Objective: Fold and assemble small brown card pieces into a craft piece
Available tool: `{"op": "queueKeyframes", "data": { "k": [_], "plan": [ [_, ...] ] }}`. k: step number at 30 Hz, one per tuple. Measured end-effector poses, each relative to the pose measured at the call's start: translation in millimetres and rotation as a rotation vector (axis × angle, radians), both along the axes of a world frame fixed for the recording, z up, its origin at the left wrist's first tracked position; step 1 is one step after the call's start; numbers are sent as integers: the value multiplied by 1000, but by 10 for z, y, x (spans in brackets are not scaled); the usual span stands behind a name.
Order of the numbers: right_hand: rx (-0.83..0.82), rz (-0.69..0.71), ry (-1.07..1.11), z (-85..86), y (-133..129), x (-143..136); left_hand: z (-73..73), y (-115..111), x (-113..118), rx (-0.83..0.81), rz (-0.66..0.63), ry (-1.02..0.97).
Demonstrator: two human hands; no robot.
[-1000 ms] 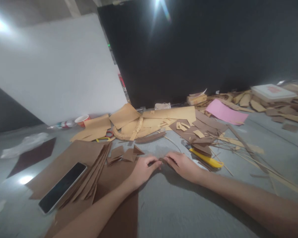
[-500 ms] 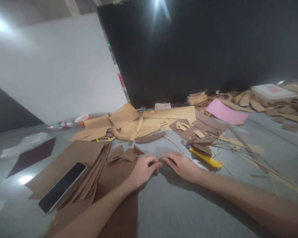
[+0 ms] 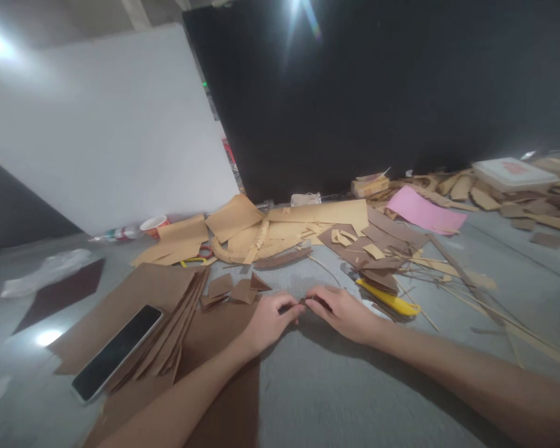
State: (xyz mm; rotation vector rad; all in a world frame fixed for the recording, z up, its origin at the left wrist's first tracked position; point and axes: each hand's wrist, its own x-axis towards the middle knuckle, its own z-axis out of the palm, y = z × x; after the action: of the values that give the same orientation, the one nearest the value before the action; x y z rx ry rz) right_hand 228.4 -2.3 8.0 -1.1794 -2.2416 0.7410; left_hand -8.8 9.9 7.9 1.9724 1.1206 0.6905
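My left hand (image 3: 271, 318) and my right hand (image 3: 338, 311) meet fingertip to fingertip over the grey table (image 3: 336, 392). Both are closed in a pinch on a small dark brown piece (image 3: 303, 301), mostly hidden by the fingers. Small folded brown pieces (image 3: 243, 290) lie just beyond my left hand. A large brown sheet (image 3: 228, 379) spreads under my left forearm. To the right of my right hand rests a yellow cutter (image 3: 388, 298).
At the left, a phone (image 3: 117, 353) lies on stacked brown sheets (image 3: 135, 289). Tan sheets (image 3: 238, 218), a paper cup (image 3: 154, 225), a pink sheet (image 3: 424, 210) and a white box (image 3: 514, 174) sit farther back. Thin strips (image 3: 508, 314) cross the right side.
The fingers of my right hand have shifted slightly left, closer to my left fingertips. Less of the small brown piece shows between them.
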Motion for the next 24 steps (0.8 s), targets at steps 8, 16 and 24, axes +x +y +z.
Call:
{"op": "queueKeyframes", "data": {
  "k": [8, 16, 24],
  "plan": [
    [51, 0, -79, -110, 47, 5, 35, -16, 11, 15, -13, -17],
    [39, 57, -32, -34, 9, 2, 43, -18, 28, -17, -32, -66],
    [37, 48, -38, 7, -41, 9, 22, 1, 23, -41, 30, -108]
  ]
}}
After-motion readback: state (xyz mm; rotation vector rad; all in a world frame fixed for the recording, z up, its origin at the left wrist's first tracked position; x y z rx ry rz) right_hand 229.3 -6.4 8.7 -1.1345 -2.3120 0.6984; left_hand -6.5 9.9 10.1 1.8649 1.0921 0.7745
